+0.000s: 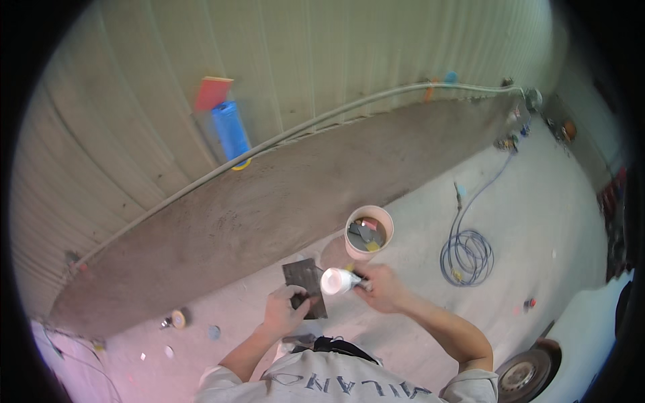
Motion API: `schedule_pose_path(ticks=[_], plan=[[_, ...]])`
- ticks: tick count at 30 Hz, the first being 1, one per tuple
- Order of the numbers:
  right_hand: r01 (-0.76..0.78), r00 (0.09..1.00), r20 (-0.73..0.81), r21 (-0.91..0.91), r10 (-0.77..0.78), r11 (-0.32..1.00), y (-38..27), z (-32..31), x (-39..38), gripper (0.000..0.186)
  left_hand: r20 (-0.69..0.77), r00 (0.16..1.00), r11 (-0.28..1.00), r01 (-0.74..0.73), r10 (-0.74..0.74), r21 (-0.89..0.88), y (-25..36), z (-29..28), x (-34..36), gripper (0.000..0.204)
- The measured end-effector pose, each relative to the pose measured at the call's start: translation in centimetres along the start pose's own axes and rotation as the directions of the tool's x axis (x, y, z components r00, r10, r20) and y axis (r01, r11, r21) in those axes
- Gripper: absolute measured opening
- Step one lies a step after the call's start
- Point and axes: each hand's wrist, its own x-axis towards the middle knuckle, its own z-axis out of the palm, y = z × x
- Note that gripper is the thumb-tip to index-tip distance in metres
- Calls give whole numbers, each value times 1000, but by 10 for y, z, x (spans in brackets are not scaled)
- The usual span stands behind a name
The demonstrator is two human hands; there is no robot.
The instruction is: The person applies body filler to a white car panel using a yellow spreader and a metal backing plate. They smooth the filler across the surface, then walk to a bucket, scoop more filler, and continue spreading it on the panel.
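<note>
My left hand [285, 309] is closed around the handle of a dark flat rectangular trowel [295, 272], held low in front of my body. Just to its right, my right hand [381, 290] grips a tool with a round white end [337, 281] and a metal part, which is blurred. The white end is beside the trowel's right edge; I cannot tell whether they touch. A pale bucket [349, 235] behind my hands holds grey and coloured tools and some grey material.
A darkened grey strip [168, 248] runs along the corrugated wall [302, 60], below a pipe. A blue object [228, 131] and red board hang left. A coiled hose [467, 258] lies right, near a white vehicle's wheel [521, 376]. A grinder-like tool [176, 320] lies left.
</note>
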Motion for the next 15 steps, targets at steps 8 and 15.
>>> schedule_pose_path(ticks=[8, 15], plan=[[25, 991, -135, 28, -21, 999, -36, -68, 185, 30, -200, 971, 966, 79, -131, -246, -63, -52, 10, 36], [174, 973, 66, 409, -219, 896, -61, -63, 262, 64, -330, 863, 896, 259, -382, -361, -43, -50, -11, 71]])
